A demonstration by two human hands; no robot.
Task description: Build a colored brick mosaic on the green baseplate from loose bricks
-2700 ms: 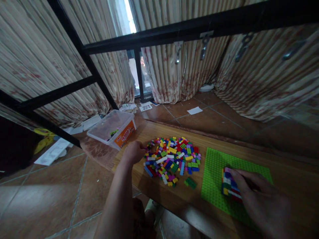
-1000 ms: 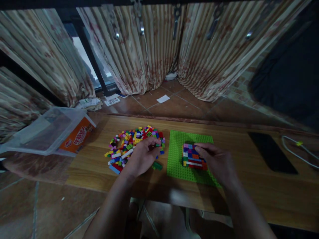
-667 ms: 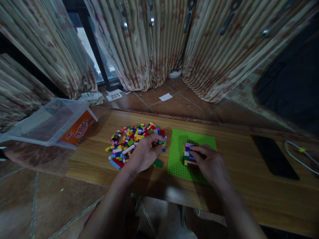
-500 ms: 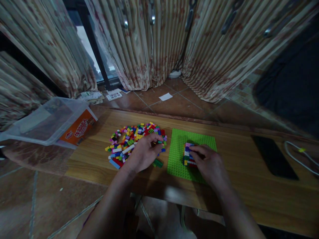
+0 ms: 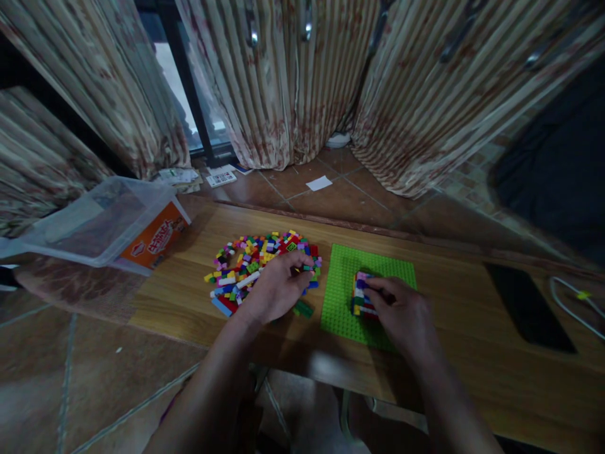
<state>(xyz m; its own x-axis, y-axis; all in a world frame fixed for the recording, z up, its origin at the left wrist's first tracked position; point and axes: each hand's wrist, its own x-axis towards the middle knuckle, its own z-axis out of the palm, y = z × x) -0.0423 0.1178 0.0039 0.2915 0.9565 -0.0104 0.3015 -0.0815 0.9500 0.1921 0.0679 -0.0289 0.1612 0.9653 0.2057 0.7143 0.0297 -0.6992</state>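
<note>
A heap of small coloured bricks (image 5: 258, 258) lies on the wooden table (image 5: 472, 353). My left hand (image 5: 276, 290) rests on the heap's right side, fingertips pinched among the bricks; whether it holds one I cannot tell. To the right lies a green baseplate (image 5: 345, 296) carrying a block of stacked coloured bricks (image 5: 360, 296). My right hand (image 5: 401, 312) covers that block's right part, fingers on its top. A loose green brick (image 5: 304, 309) sits between hand and plate.
A clear plastic tub with an orange label (image 5: 113, 224) stands tilted at the table's left end. A dark phone (image 5: 529, 306) and a white cable (image 5: 574, 299) lie on the right. Curtains (image 5: 307, 82) hang behind; papers (image 5: 319, 183) lie on the tiled floor.
The view swung from the left to face the table squarely. My left hand moved from the heap's left edge to its right side. My right hand stays on the brick block.
</note>
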